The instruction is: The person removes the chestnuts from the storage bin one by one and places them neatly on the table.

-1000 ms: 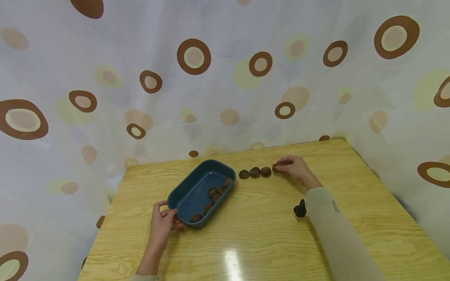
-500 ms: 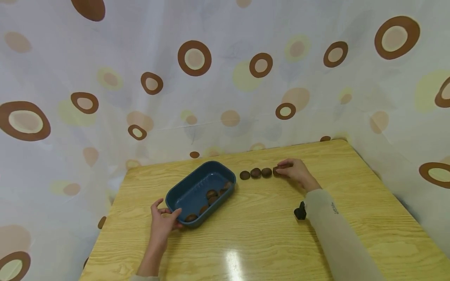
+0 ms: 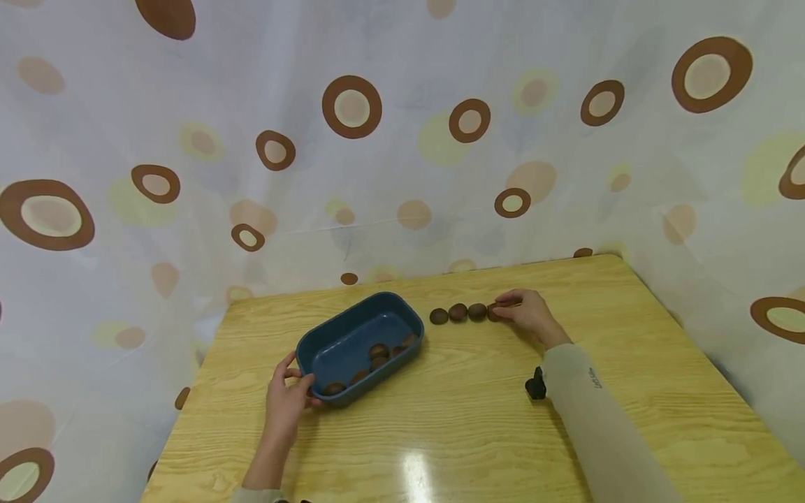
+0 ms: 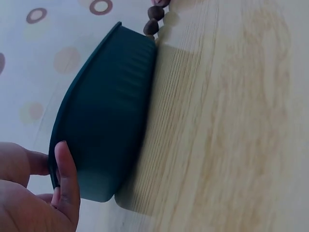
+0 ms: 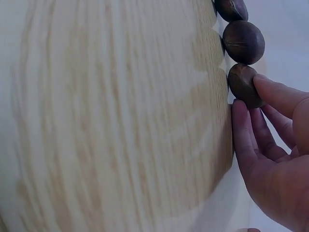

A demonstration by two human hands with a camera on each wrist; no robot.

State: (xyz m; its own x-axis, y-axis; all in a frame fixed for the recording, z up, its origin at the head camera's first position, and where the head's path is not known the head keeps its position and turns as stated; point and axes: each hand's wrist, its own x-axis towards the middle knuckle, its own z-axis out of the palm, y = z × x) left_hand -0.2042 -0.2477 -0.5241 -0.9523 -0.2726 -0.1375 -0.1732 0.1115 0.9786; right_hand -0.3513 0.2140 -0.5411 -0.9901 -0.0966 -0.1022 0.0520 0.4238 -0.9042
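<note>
My left hand pinches the near left corner rim of a deep blue plastic box, thumb on one side of the wall and fingers on the other. Several rounded dark-brown nuts, chestnut-like, lie along the box's near side. To the right of the box, several more form a row on the table, among them a brown nut. At the row's right end my right hand pinches the last brown nut between thumb and fingers. That nut sits against its neighbour; the hand partly covers it in the head view.
The wooden table meets a white curtain with brown circle patterns at its back and sides. A small black object shows beside the right sleeve.
The nut in my right hand has shifted slightly left and nearer, closing up to the row. The box's held end has turned slightly left with my left hand.
</note>
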